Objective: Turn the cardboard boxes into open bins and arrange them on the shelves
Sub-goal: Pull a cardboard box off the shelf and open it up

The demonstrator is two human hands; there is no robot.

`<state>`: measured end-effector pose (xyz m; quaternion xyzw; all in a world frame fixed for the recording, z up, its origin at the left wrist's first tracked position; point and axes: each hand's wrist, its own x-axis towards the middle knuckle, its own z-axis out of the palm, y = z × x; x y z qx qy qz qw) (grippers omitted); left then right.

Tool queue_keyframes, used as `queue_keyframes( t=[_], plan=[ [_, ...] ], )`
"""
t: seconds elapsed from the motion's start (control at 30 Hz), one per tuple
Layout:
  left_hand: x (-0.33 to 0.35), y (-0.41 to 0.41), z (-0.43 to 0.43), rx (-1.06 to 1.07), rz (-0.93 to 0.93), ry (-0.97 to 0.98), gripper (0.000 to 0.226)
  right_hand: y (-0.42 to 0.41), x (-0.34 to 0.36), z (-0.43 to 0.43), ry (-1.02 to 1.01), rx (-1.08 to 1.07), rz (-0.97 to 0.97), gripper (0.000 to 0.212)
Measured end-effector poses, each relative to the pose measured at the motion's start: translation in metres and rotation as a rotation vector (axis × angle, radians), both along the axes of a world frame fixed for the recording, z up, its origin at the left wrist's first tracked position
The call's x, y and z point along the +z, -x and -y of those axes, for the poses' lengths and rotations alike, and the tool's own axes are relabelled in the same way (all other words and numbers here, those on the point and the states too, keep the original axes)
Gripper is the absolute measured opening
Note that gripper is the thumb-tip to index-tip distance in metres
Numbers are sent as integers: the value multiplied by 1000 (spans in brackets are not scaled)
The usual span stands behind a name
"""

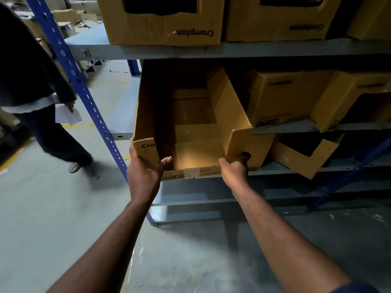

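Cardboard, brown: one open-topped box (228, 106) with its front panel cut low, centre of frame, far end tucked under the grey upper shelf (275, 49). Left hand (145, 172) grips the near left corner, thumb inside. The right hand (234, 170) curls round the near right flap. Hands set apart, one per corner. Two cut boxes (160, 28) stand on the shelf at top of frame, with further boxes (283, 98) at right. Blue slotted upright (84, 89) at left. A walking person (31, 70) at far left holds paper (67, 116).
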<state>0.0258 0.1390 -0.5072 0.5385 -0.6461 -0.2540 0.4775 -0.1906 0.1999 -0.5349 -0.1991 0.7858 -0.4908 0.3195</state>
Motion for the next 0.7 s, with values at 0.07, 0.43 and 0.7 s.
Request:
queue_keyframes(
  t=[0.07,0.43,0.7],
  plan=[
    [3,4,15,-11,4,-12,82,4,6,12,7,3,-18,32],
    [15,26,79,-11,35,-31,90,27,36,65,-15,100,-125,58],
    [25,37,110,-3,0,-74,86,41,41,100,-2,126,-102,80]
  ],
)
